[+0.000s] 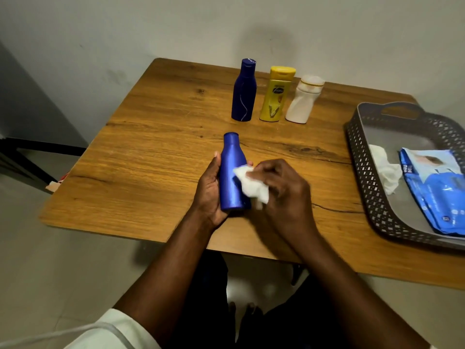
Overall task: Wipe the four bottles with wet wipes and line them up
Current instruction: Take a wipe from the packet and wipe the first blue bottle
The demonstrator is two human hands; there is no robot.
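My left hand (208, 190) grips a bright blue bottle (231, 170), tilted with its cap pointing away from me, above the wooden table (151, 152). Pressed against that bottle's right side is a crumpled white wet wipe (253, 186), which my right hand (284, 190) holds. Further back, three bottles stand upright in a row: a dark blue bottle (243, 93) on the left, a yellow bottle (275, 95) in the middle, and a white bottle (303, 100) on the right.
A grey perforated tray (362, 157) sits at the table's right side. It holds a blue wet wipes pack (437, 192) and a used white wipe (385, 170). A wall runs behind the table. A dark chair frame (30, 152) stands at the left.
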